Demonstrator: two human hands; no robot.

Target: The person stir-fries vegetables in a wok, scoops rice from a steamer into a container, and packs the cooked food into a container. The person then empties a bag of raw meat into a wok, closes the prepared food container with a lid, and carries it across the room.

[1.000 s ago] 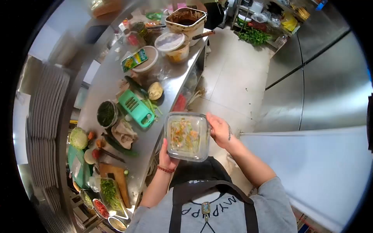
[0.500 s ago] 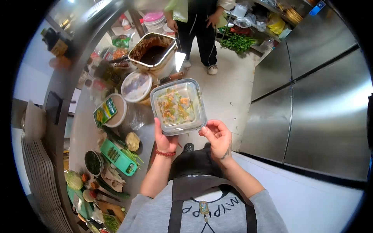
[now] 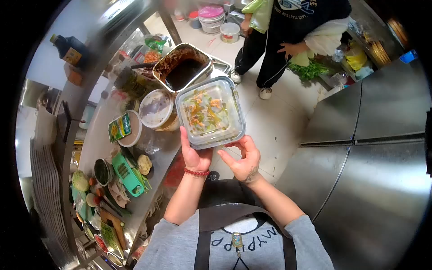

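Head view: looking down over a kitchen, listed from largest thing to smallest.
Fridge doors (image 3: pixel 382 148): steel, filling the right side, standing shut beside the tiled floor.
Counter (image 3: pixel 96 144): a long steel top running along the left, carrying tubs, vegetables and tools.
Co-worker (image 3: pixel 288 31): a person in dark clothes standing at the far end of the floor, well apart from the wearer's hands.
Sauce pan (image 3: pixel 182 67): a square metal pan of dark sauce sitting on the counter just behind the glass box.
Glass box (image 3: pixel 210 111): a square clear container with a clear lid, holding mixed orange and green food, being held up level over the counter's edge, in front of the chest.
Round tub (image 3: pixel 156 108): a lidded tub sitting on the counter just left of the glass box.
Green slicer (image 3: pixel 127 174): lying on the counter near cut vegetables.
Left hand (image 3: pixel 194 155): gripping the box's near left corner, thumb lying up along its side, fingers curled underneath; a red bead bracelet sitting on the wrist.
Right hand (image 3: pixel 243 157): half open, fingertips touching the box's near right edge, palm cupping under it.
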